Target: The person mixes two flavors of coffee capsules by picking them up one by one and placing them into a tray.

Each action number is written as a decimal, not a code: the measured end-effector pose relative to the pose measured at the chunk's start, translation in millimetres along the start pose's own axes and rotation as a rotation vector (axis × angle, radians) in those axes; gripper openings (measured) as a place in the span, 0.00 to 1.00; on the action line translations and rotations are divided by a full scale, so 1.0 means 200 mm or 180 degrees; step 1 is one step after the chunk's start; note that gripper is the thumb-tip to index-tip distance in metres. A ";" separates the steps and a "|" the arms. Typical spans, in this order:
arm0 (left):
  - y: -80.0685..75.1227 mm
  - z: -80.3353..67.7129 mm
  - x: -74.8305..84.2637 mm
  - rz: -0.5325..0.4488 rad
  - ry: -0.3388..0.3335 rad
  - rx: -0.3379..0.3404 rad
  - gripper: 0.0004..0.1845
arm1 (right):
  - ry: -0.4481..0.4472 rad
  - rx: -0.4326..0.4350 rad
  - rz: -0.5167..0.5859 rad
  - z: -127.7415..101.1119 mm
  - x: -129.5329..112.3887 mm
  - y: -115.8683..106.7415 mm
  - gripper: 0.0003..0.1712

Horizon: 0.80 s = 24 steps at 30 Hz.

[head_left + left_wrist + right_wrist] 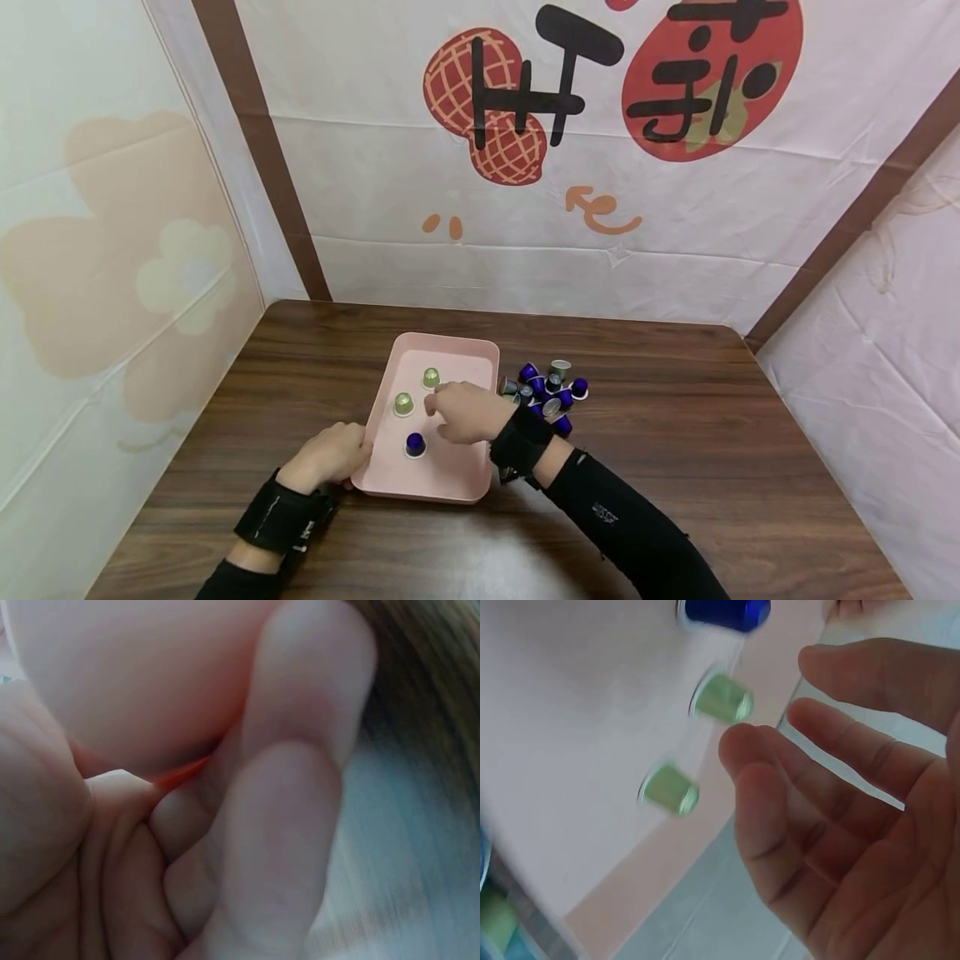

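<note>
My left hand [333,454] grips the near left edge of a pink tray [468,492], with fingers curled beneath the rim in the left wrist view. Three coffee capsules stand upright inside: a green capsule [431,377] toward the back, another green capsule [403,405] left of the middle, and a dark blue capsule [416,445] nearer the front. Over the tray's right half hovers my right hand [471,412]. Its fingers are loosely bent and hold nothing in the right wrist view, beside the green capsule [724,697].
A pile of blue, green and grey capsules [555,385] lies on the wooden table [675,450] just right of the tray, partly behind my right wrist. Printed cloth [375,192] hangs behind the table, with more cloth at both sides.
</note>
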<state>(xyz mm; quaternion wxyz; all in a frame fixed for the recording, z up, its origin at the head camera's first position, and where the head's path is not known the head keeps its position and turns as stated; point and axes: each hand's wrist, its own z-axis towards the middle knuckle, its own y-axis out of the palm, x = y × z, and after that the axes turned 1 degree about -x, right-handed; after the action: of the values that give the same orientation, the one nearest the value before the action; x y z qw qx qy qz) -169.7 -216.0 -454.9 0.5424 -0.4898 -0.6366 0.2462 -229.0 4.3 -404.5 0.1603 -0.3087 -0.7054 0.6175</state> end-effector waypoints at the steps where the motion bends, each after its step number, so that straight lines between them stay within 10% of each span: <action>1: 0.00 0.00 0.00 0.0001 0.0000 0.0000 0.12 | 0.0008 0.0038 0.0020 -0.02 0.03 -0.01 0.15; 15: 0.01 0.01 -0.01 -0.0019 0.0029 0.0057 0.12 | 0.0618 0.0600 0.0576 -0.39 0.51 0.04 0.12; 24: 0.01 0.01 0.00 -0.0013 0.0038 0.0053 0.13 | 0.1165 0.0487 0.0900 -0.56 0.66 0.10 0.16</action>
<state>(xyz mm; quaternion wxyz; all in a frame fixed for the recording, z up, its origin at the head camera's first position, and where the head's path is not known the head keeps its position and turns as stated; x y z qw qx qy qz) -170.4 -215.6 -457.8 0.5507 -0.4854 -0.6323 0.2475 -256.4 175.9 -423.8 0.2204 -0.4981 -0.5655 0.6193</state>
